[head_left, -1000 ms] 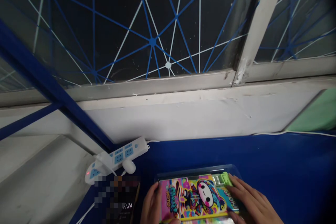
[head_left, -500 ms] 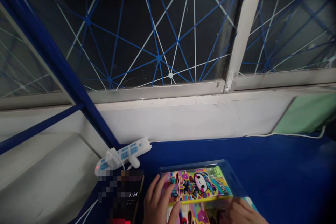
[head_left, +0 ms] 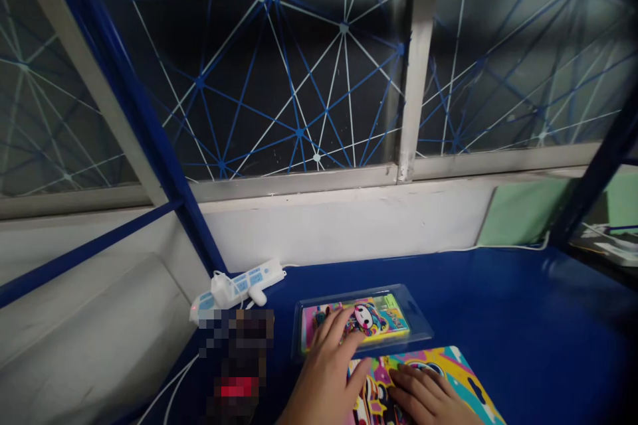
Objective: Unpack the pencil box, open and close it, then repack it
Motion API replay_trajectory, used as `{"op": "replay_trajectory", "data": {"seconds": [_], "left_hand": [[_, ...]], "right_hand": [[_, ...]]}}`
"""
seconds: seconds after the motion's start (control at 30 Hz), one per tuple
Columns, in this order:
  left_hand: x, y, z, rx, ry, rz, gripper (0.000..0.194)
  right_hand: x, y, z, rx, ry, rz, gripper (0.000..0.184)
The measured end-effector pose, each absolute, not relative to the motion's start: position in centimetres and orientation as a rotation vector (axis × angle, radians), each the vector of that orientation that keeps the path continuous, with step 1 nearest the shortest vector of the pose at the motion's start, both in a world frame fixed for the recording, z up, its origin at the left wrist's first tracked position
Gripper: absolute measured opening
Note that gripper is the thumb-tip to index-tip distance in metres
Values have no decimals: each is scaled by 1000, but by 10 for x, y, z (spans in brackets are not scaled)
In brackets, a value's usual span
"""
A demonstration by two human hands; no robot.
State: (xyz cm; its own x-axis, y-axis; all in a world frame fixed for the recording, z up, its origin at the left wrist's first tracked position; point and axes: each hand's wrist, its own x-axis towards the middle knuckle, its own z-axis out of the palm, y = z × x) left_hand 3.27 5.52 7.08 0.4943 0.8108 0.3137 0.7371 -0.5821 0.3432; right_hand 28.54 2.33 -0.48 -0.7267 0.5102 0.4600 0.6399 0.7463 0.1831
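A flat, brightly printed box (head_left: pixel 391 320) with a cartoon figure sits in a clear plastic tray (head_left: pixel 421 327) on the blue tabletop. My left hand (head_left: pixel 323 365) reaches over its left part with fingers spread, covering some of the picture. Nearer to me lies a colourful printed card (head_left: pixel 471 382) in a similar style, its lower part cut off by the frame. Flat on that card rests my right hand (head_left: pixel 431 398), fingers stretched out. My left thumb is over the card's upper left edge; whether it touches is unclear.
A white power strip (head_left: pixel 266 273) with plugs in it stands at the back left. Before it lies a dark, partly blurred object (head_left: pixel 242 362) beside white cables (head_left: pixel 167 388). Blue frame bars (head_left: pixel 194 229) rise at the left, and a green panel (head_left: pixel 523 212) leans against the wall.
The view has tilted up and swung right. My right hand has gone from curled fingers to flat on the card. The card now shows more and sits apart from the box.
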Motion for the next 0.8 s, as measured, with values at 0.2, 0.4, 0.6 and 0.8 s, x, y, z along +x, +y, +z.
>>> {"op": "replay_trajectory", "data": {"seconds": [0.2,0.4,0.6,0.8], "left_hand": [[45,73,78,2538,1436,644,28],[53,85,68,2529,1527,613,41],[50,83,57,2519,1588,596,45],[48,85,57,2523,1562,555,38]], "right_hand": [[281,12,20,-1158,-2555,-79,63],[276,20,10,-1300,-2440,-123,64],[280,27,-11,-1280,-2266,-278,54],[280,35,-25,-1287,-2198,-439,50]]}}
